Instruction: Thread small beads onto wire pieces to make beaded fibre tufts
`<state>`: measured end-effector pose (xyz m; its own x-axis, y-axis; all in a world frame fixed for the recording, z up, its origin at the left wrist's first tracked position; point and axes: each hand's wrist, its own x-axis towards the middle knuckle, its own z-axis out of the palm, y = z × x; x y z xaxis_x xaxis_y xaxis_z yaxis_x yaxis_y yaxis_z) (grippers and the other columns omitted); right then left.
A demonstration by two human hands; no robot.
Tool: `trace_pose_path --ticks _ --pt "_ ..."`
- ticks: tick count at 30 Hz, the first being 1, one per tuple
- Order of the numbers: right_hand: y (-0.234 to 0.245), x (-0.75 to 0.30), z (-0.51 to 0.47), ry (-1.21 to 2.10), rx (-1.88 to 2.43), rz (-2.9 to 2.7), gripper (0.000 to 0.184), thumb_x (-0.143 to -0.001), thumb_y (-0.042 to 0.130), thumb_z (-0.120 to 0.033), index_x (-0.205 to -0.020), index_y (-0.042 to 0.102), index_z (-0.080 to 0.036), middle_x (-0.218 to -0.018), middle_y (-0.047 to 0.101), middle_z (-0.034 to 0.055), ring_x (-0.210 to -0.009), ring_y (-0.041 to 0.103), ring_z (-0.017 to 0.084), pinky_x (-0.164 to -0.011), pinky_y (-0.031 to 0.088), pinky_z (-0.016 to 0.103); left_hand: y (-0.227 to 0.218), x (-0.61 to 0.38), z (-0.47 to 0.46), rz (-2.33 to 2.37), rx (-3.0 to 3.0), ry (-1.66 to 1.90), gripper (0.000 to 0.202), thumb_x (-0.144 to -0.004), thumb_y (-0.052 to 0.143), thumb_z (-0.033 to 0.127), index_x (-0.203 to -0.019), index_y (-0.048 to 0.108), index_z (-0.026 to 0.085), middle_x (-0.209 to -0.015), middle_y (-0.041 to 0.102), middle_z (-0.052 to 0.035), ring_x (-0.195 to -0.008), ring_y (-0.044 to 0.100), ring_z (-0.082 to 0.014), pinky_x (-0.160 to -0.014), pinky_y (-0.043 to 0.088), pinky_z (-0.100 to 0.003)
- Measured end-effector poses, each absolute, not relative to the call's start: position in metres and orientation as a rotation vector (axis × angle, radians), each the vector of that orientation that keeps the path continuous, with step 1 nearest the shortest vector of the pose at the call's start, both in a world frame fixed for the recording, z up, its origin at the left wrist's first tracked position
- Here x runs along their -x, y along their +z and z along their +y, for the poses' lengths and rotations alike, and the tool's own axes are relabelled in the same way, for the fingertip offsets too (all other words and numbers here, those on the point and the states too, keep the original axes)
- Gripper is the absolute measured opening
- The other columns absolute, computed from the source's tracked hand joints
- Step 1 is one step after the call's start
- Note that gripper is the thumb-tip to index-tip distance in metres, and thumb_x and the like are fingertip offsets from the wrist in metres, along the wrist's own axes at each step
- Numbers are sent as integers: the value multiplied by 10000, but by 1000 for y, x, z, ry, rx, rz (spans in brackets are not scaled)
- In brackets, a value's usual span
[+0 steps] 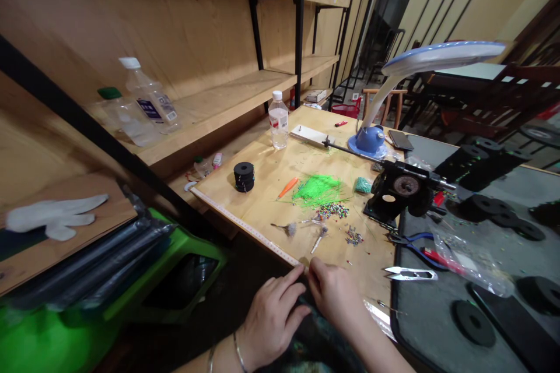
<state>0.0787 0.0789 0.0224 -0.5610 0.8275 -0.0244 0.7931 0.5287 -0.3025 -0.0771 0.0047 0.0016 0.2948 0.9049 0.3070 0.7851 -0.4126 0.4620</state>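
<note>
My left hand [273,317], with bangles on its wrist, is at the table's front edge, fingers curled and index tip reaching toward the other hand. Close beside it, my right hand [335,288] has its fingers pinched together. Anything between the fingertips is too small or hidden to make out. Just beyond the hands lie a small white stick with a feathery tip [319,240], a grey tuft [289,228] and small pins or beads [353,236]. A measuring tape [245,224] runs along the table's edge to my fingers.
Farther back are green fibres [321,188], coloured beads [332,210], an orange float-shaped piece [287,187] and black foam rings [244,176]. At right stand a black clamp device [396,189], a blue lamp [370,139], pliers [417,247] and snips [411,274]. Shelving [210,108] borders the left.
</note>
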Motion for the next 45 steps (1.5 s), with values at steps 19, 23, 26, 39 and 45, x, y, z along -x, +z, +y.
trace_pose_path --ticks 19,23,26,39,45 --pt "38 -138 69 607 1548 -2580 145 -860 493 -160 -769 595 -208 -688 709 32 -627 661 190 -533 326 237 20 54 -2 1820 -2469 21 627 -818 593 172 -1410 390 119 -1474 361 -150 -738 676 -198 -688 551 -334" --pt "39 -147 67 620 1616 -2579 141 -852 501 -165 -755 590 -216 -679 702 25 -625 649 181 -538 321 233 24 53 -1 1810 -2481 -19 611 -820 599 179 -1398 413 112 -1464 372 -150 -749 682 -193 -708 562 -329" --pt "38 -151 65 625 1641 -2573 137 -853 502 -167 -763 589 -220 -695 706 25 -644 654 184 -548 328 232 23 53 -1 1829 -2500 -24 593 -817 602 173 -1384 439 114 -1457 383 -142 -753 688 -197 -696 567 -325" --pt "38 -164 61 650 1680 -2585 133 -845 491 -176 -768 587 -224 -706 710 31 -661 662 196 -545 317 242 22 53 -1 1838 -2543 6 588 -795 626 186 -1357 476 105 -1437 413 -142 -712 687 -196 -648 574 -324" --pt "39 -168 61 641 1716 -2566 133 -824 502 -154 -741 582 -221 -682 695 26 -638 644 182 -541 305 235 21 53 -1 1822 -2544 -2 562 -816 595 184 -1360 474 115 -1440 406 -148 -717 688 -194 -659 570 -324"
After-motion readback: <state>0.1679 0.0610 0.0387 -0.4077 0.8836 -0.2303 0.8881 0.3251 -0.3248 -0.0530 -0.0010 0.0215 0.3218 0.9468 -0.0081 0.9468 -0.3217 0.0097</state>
